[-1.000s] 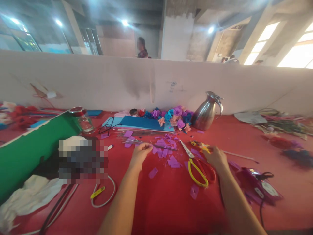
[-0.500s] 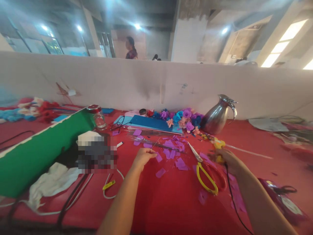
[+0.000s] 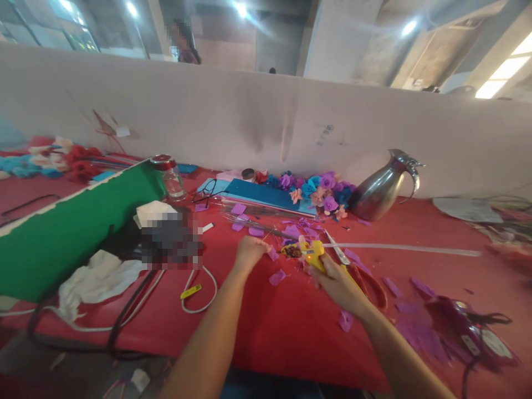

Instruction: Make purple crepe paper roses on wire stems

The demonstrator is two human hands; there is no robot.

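Observation:
My right hand is wrapped round the handle of a yellow hot glue gun. A long clear glue stick sticks out of its back, to the right. The gun's dark, crusted nozzle end points at my left hand, which pinches a thin wire between thumb and fingertips. Purple paper pieces lie scattered under and around both hands. Scissors with yellow and red handles lie partly behind my right hand.
A metal jug stands at the back right, beside paper flowers. Blue sheets, glasses and a lidded jar are further left. A green panel borders the left. A purple pouch-like item lies at right.
My right hand has brought the glue gun leftward from beyond the scissors, close to my left hand. My left hand still pinches the wire. The camera view has tilted down.

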